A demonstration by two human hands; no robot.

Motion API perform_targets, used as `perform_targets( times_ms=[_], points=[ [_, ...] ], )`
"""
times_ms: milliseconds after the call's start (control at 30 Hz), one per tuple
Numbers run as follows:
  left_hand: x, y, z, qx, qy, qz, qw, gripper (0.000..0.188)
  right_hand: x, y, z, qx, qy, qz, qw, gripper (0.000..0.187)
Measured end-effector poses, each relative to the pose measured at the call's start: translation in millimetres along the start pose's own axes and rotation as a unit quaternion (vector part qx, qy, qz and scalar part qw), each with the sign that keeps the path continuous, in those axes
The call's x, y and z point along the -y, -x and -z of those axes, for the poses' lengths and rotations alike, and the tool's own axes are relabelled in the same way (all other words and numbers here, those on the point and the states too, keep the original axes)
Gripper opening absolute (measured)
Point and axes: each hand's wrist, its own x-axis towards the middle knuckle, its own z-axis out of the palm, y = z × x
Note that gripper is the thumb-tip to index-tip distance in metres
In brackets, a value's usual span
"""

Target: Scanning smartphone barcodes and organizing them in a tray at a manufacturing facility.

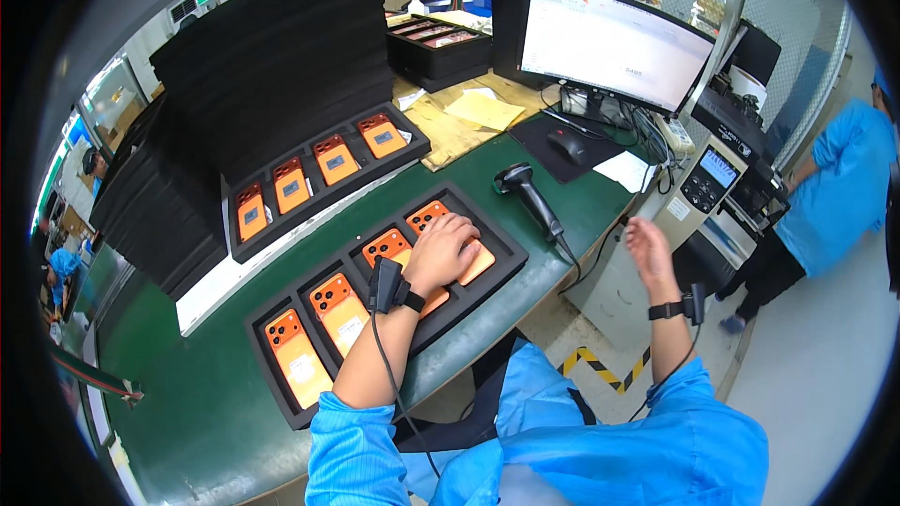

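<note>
My left hand [441, 251] is closed over an orange phone [481, 265] in the right end compartment of a black foam tray [511, 262]. Its fingers are bent over the phone's face, and the palm hides part of it. To the left, in their own compartments, lie another phone [386, 245] partly under my wrist, a phone [339, 311] with a pale label, and a phone [297, 356] at the left end. All show camera bumps. Off the table's right edge, my right hand [649, 251] hangs in the air, fingers curled in, with nothing visible in it.
A second foam tray [323, 189] of orange phones lies behind, against tall stacks of black foam trays [272, 66]. A corded barcode scanner [530, 199], mouse [566, 143], monitor [614, 42] and label printer [717, 178] stand to the right. Cables run from my wrists. A person [830, 197] stands at far right.
</note>
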Motion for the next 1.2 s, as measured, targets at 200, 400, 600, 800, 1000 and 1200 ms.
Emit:
perform_targets(
  times_ms=[200,400,600,800,1000,1200],
  points=[
    [-3,-3,0,0.008,0.011,0.014,1.0,0.021,41,-14,87,-0.165,0.194,0.154,0.955,0.025],
    [-7,-6,2,0.002,0.001,0.016,1.0,0.02,52,-27,106,-0.263,0.161,0.185,0.933,0.023],
    [0,-9,-7,-0.005,0.011,0.007,1.0,0.02,51,-28,120,-0.371,0.085,0.231,0.895,0.02],
    [-7,-8,-1,0.012,0.008,0.024,1.0,0.019,65,-31,135,-0.41,0.08,0.222,0.881,0.025],
    [-8,-8,-1,0.017,0.009,0.025,0.999,0.019,81,-49,138,-0.41,0.143,0.231,0.871,0.03],
    [-11,-11,-1,0.017,0.0,0.028,0.999,0.019,64,-51,149,-0.428,0.103,0.223,0.87,0.027]
  ],
)
